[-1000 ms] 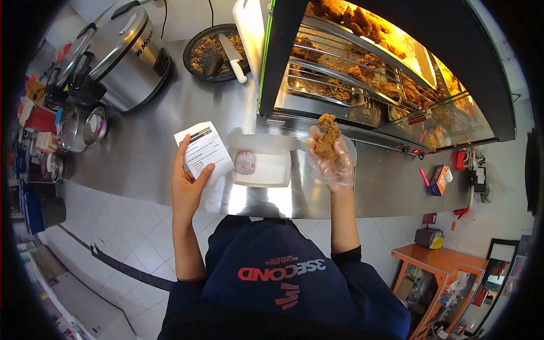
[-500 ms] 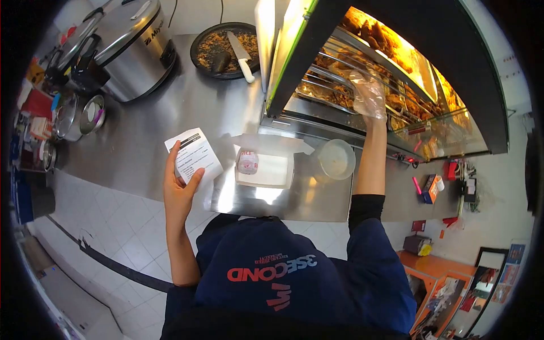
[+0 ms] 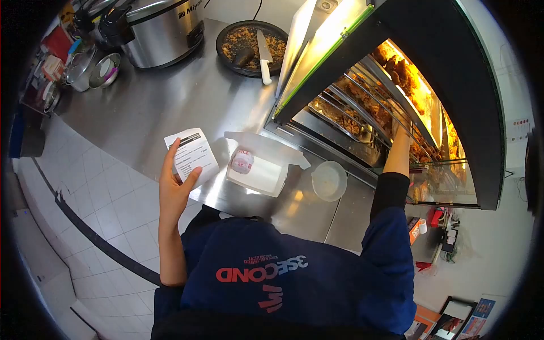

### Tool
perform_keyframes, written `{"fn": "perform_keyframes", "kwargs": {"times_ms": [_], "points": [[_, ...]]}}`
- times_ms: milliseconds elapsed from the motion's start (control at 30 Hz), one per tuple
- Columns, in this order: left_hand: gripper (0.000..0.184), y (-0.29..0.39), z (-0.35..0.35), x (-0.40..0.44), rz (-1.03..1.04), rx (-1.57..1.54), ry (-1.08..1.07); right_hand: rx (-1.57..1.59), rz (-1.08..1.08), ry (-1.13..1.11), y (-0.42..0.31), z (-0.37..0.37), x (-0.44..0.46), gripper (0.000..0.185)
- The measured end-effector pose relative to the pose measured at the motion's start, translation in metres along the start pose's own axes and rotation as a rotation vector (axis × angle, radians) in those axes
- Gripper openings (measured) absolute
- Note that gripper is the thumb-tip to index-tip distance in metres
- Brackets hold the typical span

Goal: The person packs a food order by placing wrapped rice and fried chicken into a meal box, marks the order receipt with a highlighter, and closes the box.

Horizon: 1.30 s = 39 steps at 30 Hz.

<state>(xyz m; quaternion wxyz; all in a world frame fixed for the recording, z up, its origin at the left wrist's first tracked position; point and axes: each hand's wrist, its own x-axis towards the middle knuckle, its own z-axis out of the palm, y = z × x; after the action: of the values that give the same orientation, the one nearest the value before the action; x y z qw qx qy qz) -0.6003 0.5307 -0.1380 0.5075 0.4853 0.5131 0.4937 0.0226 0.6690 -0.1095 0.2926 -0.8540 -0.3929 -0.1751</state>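
My left hand point(image 3: 177, 178) is closed on a white printed paper slip point(image 3: 197, 157), thumb in front, held over the counter's front edge. Just right of it stands an open white takeaway box point(image 3: 263, 177) with a small wrapped bundle point(image 3: 242, 162) at its left end; the wrap bears red print. My right hand point(image 3: 401, 135) reaches deep into a lit food warmer point(image 3: 322, 120), among wire racks of browned, fried-looking food point(image 3: 358, 90). Racks and glare hide its fingers, so their grip does not show. A translucent round tub point(image 3: 329, 181) sits right of the box.
At the back, a dark stone mortar point(image 3: 226, 63) holds brown crumbs, a pestle point(image 3: 243, 57) and a white-handled knife point(image 3: 264, 62). A large steel cooker point(image 3: 161, 39) stands at back left, near metal bowls point(image 3: 106, 71). The warmer's dark frame point(image 3: 481, 113) edges the right side.
My right hand, in a clear plastic glove earlier, has gone deeper into the warmer, toward the right. The view has swung round. My left hand keeps the paper slip.
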Motion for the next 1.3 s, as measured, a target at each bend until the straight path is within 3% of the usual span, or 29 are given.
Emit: {"fn": "perform_keyframes", "kwargs": {"times_ms": [167, 300, 433, 467, 567, 600, 700, 867, 967, 1000, 1100, 1133, 1267, 1300], "points": [[0.065, -0.001, 0.008, 0.002, -0.013, -0.009, -0.019, 0.577, 0.081, 0.004, 0.018, -0.014, -0.009, 0.027], [0.065, -0.006, 0.017, 0.007, -0.001, -0.007, -0.092, 1.21, 0.32, -0.086, 0.017, -0.037, -0.034, 0.026], [0.065, -0.002, 0.023, 0.011, -0.035, 0.006, -0.153, 1.569, 0.516, -0.217, 0.002, -0.072, -0.078, 0.026], [0.065, -0.001, 0.024, 0.012, -0.038, 0.015, -0.166, 1.534, 0.591, -0.282, -0.005, -0.082, -0.086, 0.024], [0.065, 0.001, 0.025, 0.014, -0.042, 0.014, -0.18, 1.59, 0.65, -0.09, -0.019, -0.096, -0.114, 0.025], [0.065, 0.001, 0.028, 0.014, -0.042, 0.021, -0.181, 1.531, 0.526, -0.166, -0.016, -0.097, -0.116, 0.036], [0.065, -0.002, 0.029, 0.016, -0.037, 0.026, -0.183, 1.641, 0.597, -0.201, -0.024, -0.116, -0.15, 0.043], [0.066, -0.008, 0.031, 0.02, -0.035, 0.067, -0.194, 1.923, 0.342, -0.505, -0.033, -0.122, -0.198, 0.059], [0.065, -0.008, 0.035, 0.023, -0.02, 0.028, -0.237, 2.092, 0.345, -0.512, -0.063, -0.13, -0.219, 0.064], [0.065, -0.007, 0.036, 0.023, -0.023, 0.044, -0.238, 2.04, 0.431, -0.505, -0.065, -0.13, -0.225, 0.065], [0.066, -0.006, 0.037, 0.023, -0.035, 0.065, -0.237, 1.629, 0.296, -0.559, -0.083, -0.138, -0.233, 0.063], [0.066, -0.007, 0.038, 0.024, -0.041, 0.054, -0.235, 1.569, 0.338, -0.497, -0.098, -0.143, -0.239, 0.061], [0.066, -0.006, 0.04, 0.026, -0.05, 0.048, -0.237, 1.524, 0.279, -0.465, -0.108, -0.147, -0.234, 0.054], [0.066, -0.005, 0.04, 0.026, -0.054, 0.065, -0.24, 1.518, 0.35, -0.39, -0.106, -0.141, -0.225, 0.053]]}}
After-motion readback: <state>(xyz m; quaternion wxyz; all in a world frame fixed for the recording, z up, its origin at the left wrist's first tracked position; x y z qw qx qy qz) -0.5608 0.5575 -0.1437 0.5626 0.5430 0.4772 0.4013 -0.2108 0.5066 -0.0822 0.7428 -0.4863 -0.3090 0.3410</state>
